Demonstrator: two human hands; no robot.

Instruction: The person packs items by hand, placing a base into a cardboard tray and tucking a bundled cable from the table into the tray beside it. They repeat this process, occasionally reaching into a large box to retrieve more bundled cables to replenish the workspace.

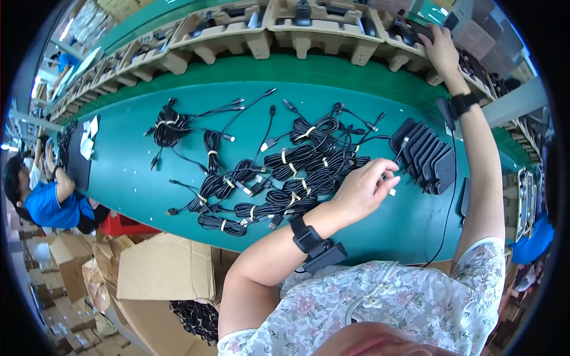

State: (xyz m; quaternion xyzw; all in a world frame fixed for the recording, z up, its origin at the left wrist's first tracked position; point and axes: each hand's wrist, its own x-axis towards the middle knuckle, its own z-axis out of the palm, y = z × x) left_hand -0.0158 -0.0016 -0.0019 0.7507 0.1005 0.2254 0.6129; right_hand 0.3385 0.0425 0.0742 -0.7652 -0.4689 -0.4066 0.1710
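Observation:
My left hand [363, 188] hovers at the right end of a pile of bundled black cables [303, 190], its fingers loosely curled and a little apart. I see nothing held in it. Close to its fingertips is a cable plug [405, 142], beside a row of flat black ribbed units [428, 155] leaning on one another. My right hand [442, 50] is stretched to the far right, its thumb and fingers around the edge of a black flat item [420, 29] at a brown moulded tray [404, 50]. The hand partly hides that item. Both wrists wear black bands.
A row of brown pulp trays [323, 35] with black parts runs along the table's far side. Other cable bundles [170, 126] lie on the green table [119, 166]. An open cardboard box [166, 270] stands below the near edge. A person in blue [50, 199] sits at left.

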